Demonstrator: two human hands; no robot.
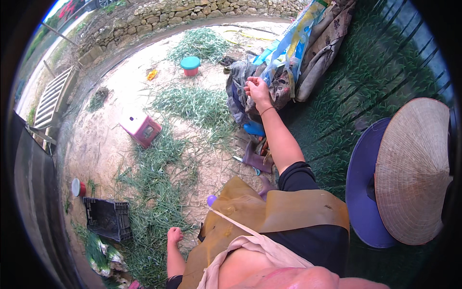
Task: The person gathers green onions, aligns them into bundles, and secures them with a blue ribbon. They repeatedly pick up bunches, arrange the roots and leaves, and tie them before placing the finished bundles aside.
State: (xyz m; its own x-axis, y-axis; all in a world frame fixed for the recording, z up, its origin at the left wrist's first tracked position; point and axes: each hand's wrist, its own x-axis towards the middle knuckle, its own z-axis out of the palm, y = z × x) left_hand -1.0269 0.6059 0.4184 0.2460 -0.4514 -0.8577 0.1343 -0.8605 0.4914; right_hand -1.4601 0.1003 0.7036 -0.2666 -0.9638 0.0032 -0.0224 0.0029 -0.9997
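My right hand [257,90] is stretched out at the lower end of a blue, white and yellow plastic sheet or bag [294,47] that hangs beside a stained brown cloth [325,54]. Its fingers are bent; whether they grip the plastic cannot be told. Behind and below it is a heap of clothes, with a checkered cloth [240,74]. My left hand [174,235] is low at my side, fingers curled, above cut green leaves [155,202], with no object visible in it. A brown apron [231,216] covers my front.
A pink stool [144,132], a red tub with a green lid [190,66] and leaf piles [195,104] stand on the ground. A black crate [108,218] is beside bundled green onions or leeks [103,254]. Rubber boots [256,159] lie near my feet; a conical hat [411,169] hangs at right.
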